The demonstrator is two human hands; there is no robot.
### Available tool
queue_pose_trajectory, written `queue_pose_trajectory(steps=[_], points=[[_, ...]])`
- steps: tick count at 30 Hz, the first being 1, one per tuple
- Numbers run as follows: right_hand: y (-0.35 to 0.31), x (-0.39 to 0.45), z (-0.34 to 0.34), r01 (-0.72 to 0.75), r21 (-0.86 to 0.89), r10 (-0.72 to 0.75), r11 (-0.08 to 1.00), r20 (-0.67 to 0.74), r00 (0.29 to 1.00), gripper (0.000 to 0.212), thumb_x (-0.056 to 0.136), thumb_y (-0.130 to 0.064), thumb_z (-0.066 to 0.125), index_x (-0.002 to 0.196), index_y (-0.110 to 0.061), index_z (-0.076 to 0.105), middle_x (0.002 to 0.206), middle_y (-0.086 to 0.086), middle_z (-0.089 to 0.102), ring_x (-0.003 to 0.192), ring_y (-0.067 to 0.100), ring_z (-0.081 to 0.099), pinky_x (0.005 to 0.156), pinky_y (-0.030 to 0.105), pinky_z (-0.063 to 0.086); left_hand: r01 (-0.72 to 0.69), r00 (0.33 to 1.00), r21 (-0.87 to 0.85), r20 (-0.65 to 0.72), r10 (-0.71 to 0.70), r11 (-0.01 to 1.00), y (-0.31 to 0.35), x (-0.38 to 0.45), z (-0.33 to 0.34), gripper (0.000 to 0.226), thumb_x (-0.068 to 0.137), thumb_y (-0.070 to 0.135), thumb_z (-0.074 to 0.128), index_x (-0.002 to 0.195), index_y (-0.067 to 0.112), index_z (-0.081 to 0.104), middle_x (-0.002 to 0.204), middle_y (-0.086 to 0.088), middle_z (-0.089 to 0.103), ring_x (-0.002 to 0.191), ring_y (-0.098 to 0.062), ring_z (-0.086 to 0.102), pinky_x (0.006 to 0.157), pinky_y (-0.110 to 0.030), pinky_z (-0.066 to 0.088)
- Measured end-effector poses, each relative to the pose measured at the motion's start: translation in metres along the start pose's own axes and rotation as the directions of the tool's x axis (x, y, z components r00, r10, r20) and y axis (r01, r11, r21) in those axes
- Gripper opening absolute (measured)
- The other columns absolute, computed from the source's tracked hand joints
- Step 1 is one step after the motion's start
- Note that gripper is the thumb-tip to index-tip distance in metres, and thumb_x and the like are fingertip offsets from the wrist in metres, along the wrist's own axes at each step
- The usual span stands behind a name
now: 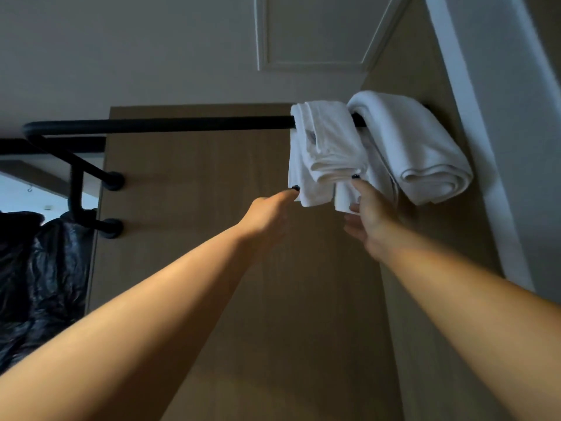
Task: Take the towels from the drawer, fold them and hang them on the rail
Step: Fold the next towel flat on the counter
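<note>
The lower hem of the folded white towel [324, 147], right of centre in the frame, is being touched from both sides. The extended fingers of the left hand [268, 212] are being pressed, held together, against its left bottom corner; whether anything is being pinched there cannot be told. The fingers of the right hand [368, 214] are being held loosely spread, the uppermost one being laid against the towel's right bottom edge, the others being kept just below it.

This towel is being carried by the black rail [182, 124], draped over its right end, with a thicker white towel [419, 147] hanging just beside it toward the upper right, the two touching. The rail is being borne by the wooden panel [197, 238].

Judged from this, the hanging step is being finished: the drape is being evened. Next, a gentle downward tug on both corners is being called for, then release.
</note>
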State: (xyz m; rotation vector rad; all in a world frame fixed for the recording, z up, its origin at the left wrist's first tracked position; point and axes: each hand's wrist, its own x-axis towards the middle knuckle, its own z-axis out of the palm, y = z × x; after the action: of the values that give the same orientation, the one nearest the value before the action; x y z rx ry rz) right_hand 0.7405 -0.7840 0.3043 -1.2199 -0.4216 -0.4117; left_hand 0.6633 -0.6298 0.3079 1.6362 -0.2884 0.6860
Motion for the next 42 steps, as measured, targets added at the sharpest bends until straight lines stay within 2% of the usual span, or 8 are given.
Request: queue_pose_trajectory(steps=[4,6,10,16,22,35,39,42], points=[[0.025,-0.050,0.004,-0.047,-0.229,0.047,0.972,-0.005,0.999,0.034,0.097,-0.043,0.050,0.113,-0.015,0.058,0.126,0.022,0.051,0.101,0.029,0.061,0.096,0.048,0.050,0.001,1.000,0.257,0.023,-0.007,0.966,-0.017,-0.046,-0.045,0.033,0.079,0.042,0.067,0.077,0.019,0.043,0.067,0.003,0.037,0.058,-0.014,0.030,0.060,-0.028,0.030],[0.038,-0.074,0.009,-0.001,-0.392,0.019,0.920,0.042,0.999,0.043,0.098,-0.042,0.049,0.126,-0.010,0.056,0.095,0.000,0.050,0.095,0.025,0.059,0.101,0.046,0.046,0.014,1.000,0.451,-0.031,0.000,0.893,-0.026,-0.070,-0.071,0.028,0.092,0.040,0.064,0.103,0.022,0.046,0.087,-0.001,0.051,0.065,-0.015,0.041,0.067,-0.030,0.038],[0.059,-0.125,0.019,0.260,-0.723,-0.096,0.640,0.260,0.961,0.058,0.098,-0.044,0.046,0.147,-0.013,0.040,0.149,0.008,0.042,0.136,0.027,0.040,0.108,0.035,0.032,0.034,0.999,0.680,-0.023,-0.025,0.732,-0.040,-0.121,-0.122,0.050,0.095,0.043,0.058,0.137,0.021,0.043,0.131,-0.003,0.052,0.109,-0.019,0.055,0.098,-0.029,0.042],[0.104,-0.205,0.043,0.559,-0.701,0.000,0.444,0.623,0.782,0.062,0.096,-0.047,0.049,0.149,-0.019,0.034,0.156,-0.001,0.028,0.140,0.019,0.034,0.110,0.035,0.032,0.001,0.991,0.854,0.069,-0.115,0.519,-0.069,-0.201,-0.187,0.072,0.095,0.046,0.055,0.155,0.019,0.025,0.156,0.002,0.037,0.138,-0.017,0.042,0.117,-0.035,0.031],[0.165,-0.270,0.072,0.619,-0.622,0.153,0.480,0.754,0.639,0.062,0.096,-0.048,0.050,0.149,-0.024,0.031,0.156,-0.006,0.024,0.125,0.018,0.047,0.101,0.031,0.039,0.019,0.977,0.909,0.072,-0.201,0.417,-0.122,-0.263,-0.225,0.074,0.095,0.048,0.054,0.156,0.022,0.020,0.159,0.009,0.030,0.143,-0.010,0.032,0.116,-0.025,0.026],[0.364,-0.311,0.108,0.394,-0.626,0.457,0.673,0.771,0.444,0.056,0.095,-0.050,0.049,0.146,-0.038,0.029,0.149,-0.031,0.008,0.124,0.001,0.037,0.094,0.016,0.031,0.175,0.937,0.888,-0.017,-0.349,0.426,-0.277,-0.296,-0.293,0.075,0.096,0.051,0.049,0.156,0.040,0.004,0.152,0.033,-0.001,0.136,0.019,-0.007,0.112,-0.011,0.006],[0.407,-0.295,0.132,0.364,-0.645,0.516,0.672,0.760,0.394,0.053,0.097,-0.046,0.049,0.146,-0.038,0.029,0.151,-0.028,0.008,0.097,-0.012,0.041,0.088,0.014,0.036,0.203,0.921,0.903,-0.045,-0.386,0.379,-0.315,-0.290,-0.313,0.075,0.098,0.048,0.047,0.155,0.040,-0.001,0.154,0.030,-0.004,0.138,0.017,-0.014,0.109,-0.006,0.002],[0.432,-0.280,0.157,0.418,-0.627,0.511,0.657,0.778,0.365,0.054,0.098,-0.044,0.047,0.148,-0.033,0.030,0.155,-0.022,0.008,0.115,-0.004,0.041,0.095,0.018,0.036,0.210,0.913,0.918,-0.061,-0.403,0.337,-0.340,-0.286,-0.331,0.074,0.100,0.045,0.045,0.156,0.035,-0.002,0.153,0.029,-0.006,0.135,0.019,-0.019,0.103,0.001,-0.004]])
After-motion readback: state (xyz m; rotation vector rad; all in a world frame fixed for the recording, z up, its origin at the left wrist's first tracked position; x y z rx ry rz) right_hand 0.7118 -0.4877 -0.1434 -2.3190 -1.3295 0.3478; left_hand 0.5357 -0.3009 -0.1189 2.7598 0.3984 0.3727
